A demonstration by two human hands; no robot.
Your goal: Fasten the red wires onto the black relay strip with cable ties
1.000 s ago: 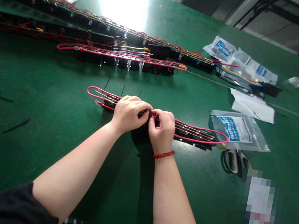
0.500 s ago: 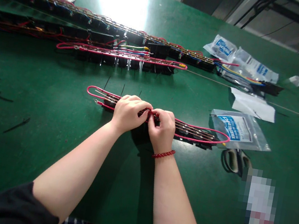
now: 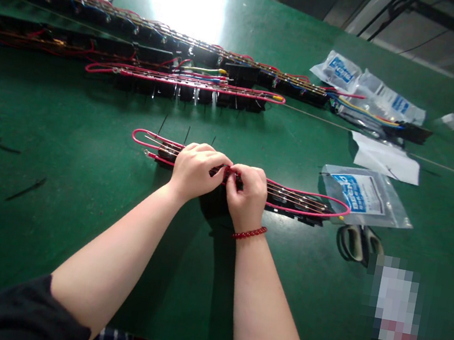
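A row of black switch blocks [image 3: 294, 211] lies on the green mat, linked by bare metal rods and a long pink wire loop [image 3: 305, 198]. My left hand [image 3: 195, 171] grips the row's middle from the near side, its fingers curled over the blocks. Right beside it, my right hand [image 3: 247, 193] pinches the pink wire and the rods between fingertips and thumb. The two hands touch and hide the middle of the row. A red bead bracelet [image 3: 250, 232] circles my right wrist.
Longer wired rows of black blocks [image 3: 183, 92] lie across the far side of the green mat [image 3: 49, 203]. Plastic bags [image 3: 360, 196] and white paper [image 3: 384, 160] are to the right, with black-handled scissors [image 3: 354, 243] near the bags. Dark wire offcuts [image 3: 25, 188] are scattered left.
The view has shifted slightly as my head moved. Both hands stay on the same part of the row, with no clear change in grip.
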